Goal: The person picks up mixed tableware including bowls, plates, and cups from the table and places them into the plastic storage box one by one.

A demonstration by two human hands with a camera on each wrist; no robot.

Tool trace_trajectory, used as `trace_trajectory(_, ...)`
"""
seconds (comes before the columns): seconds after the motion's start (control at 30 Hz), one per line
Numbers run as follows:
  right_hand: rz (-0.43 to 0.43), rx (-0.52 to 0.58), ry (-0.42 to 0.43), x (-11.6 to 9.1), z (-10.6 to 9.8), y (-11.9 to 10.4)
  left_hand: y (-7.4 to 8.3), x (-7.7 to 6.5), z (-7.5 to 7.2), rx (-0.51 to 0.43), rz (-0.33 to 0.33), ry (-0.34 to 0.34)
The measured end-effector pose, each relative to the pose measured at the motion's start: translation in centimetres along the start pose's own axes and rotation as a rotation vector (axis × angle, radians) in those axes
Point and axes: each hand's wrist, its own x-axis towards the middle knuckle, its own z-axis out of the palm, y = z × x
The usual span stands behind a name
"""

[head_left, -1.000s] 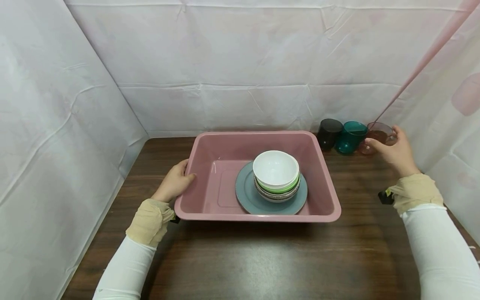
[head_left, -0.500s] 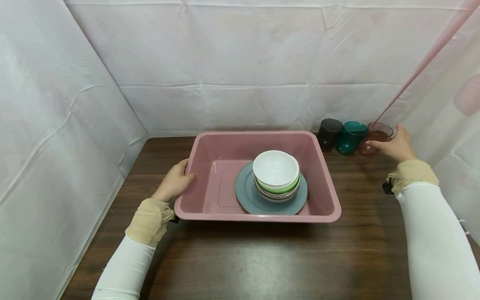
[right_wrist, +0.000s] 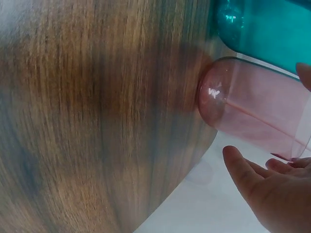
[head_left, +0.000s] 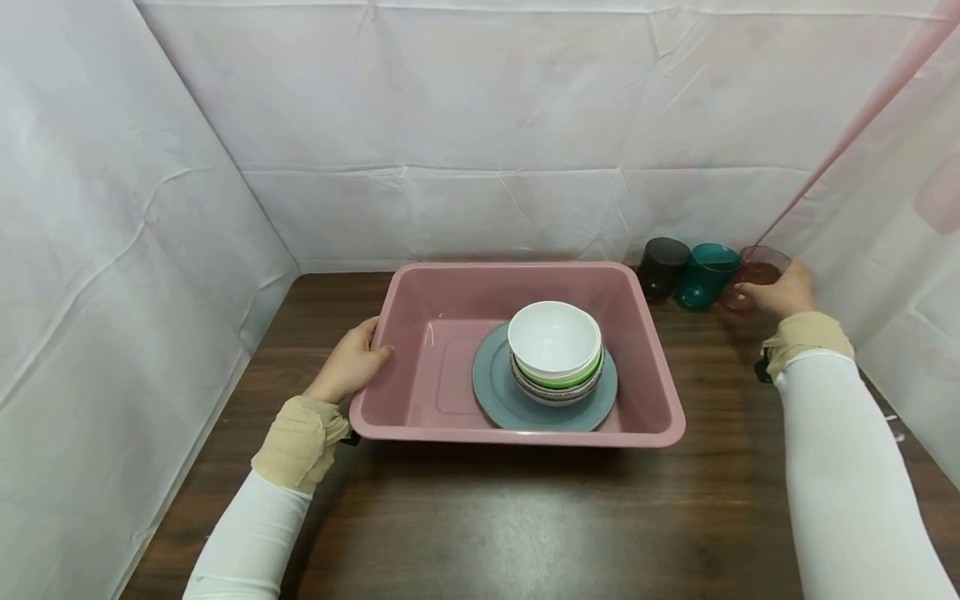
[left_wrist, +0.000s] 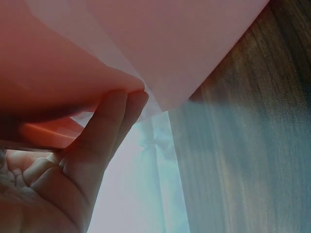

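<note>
At the basin's left end, my left hand (head_left: pixel 347 367) grips the rim of the pink plastic basin (head_left: pixel 431 435), thumb inside and fingers outside. In the left wrist view, straight fingers (left_wrist: pixel 109 121) lie against the outer wall. My right hand (head_left: pixel 786 293) is around a clear pink cup (head_left: pixel 759 268) at the back right. Its thumb (right_wrist: pixel 304 76) overlaps the cup's side in the right wrist view, and the index finger (right_wrist: pixel 238 162) is extended, apart from the cup wall. The other fingers are beside the cup's handle side. The cup stands upright on the table.
A teal cup (head_left: pixel 703 279) and a dark cup (head_left: pixel 662 268) stand beside the pink one, right of the basin. Inside the basin, a white bowl (head_left: pixel 553 335) tops a stack of bowls on a blue-grey plate (head_left: pixel 491 379). White cloth walls (head_left: pixel 465 212) enclose the brown table (head_left: pixel 480 517).
My right forearm has swung left and the hand has shifted slightly around the pink cup, covering its handle. The cup stays in place. My left hand stays on the basin rim.
</note>
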Motion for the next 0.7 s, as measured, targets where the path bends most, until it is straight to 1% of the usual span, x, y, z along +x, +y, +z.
trace_trajectory(0.1, 0.027, 0.034, 0.022, -0.1, 0.1, -0.2, 0.0, 0.1, 0.0, 0.007, 0.004, 0.001)
trace_trajectory(0.27, 0.065, 0.088, 0.104, -0.3, 0.6, -0.4, 0.2, 0.0, 0.0, 0.004, 0.002, 0.002)
trace_trajectory(0.37, 0.088, 0.102, 0.137, -0.1, 0.8, -0.3, 0.4, -0.1, 0.1, -0.007, 0.001, -0.005)
trace_trajectory(0.53, 0.123, 0.126, 0.149, 0.1, 1.0, -0.1, 0.5, -0.1, 0.1, -0.010, -0.002, -0.005)
trace_trajectory(0.7, 0.146, 0.165, 0.164, -0.3, 1.2, -0.2, 0.4, 0.0, 0.1, -0.012, -0.003, -0.012)
